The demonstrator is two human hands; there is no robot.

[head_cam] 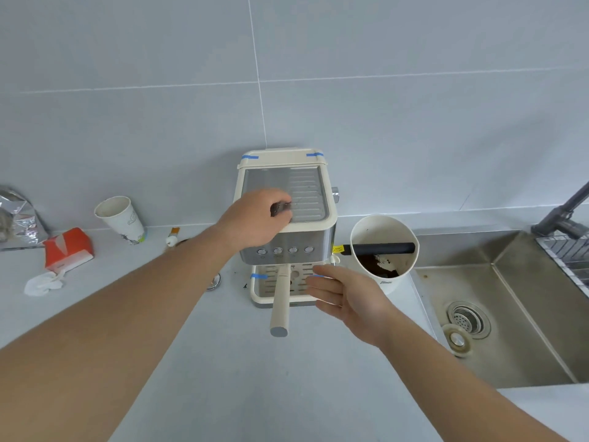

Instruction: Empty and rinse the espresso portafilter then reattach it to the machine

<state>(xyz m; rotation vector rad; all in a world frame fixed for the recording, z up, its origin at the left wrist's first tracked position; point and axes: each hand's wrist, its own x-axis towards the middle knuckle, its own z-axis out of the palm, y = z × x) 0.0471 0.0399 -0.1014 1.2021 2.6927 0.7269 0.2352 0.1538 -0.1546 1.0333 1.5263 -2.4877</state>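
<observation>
A cream and steel espresso machine (314,193) stands against the wall. The portafilter (281,301) hangs locked under it, its cream handle pointing toward me over the drip tray (257,293). My left hand (255,218) rests flat on the machine's top, fingers curled on the metal plate. Just right of the handle, my right hand (344,293) hovers open with fingers spread, not touching it. To the machine's right stands a white knock box (384,247) with a black bar and dark coffee grounds inside.
A steel sink (497,317) with drain, loose stopper and a faucet (564,212) lies at the right. On the counter's left are a paper cup (119,218), an orange tissue pack (68,248), a crumpled tissue (44,282) and a foil bag (17,218).
</observation>
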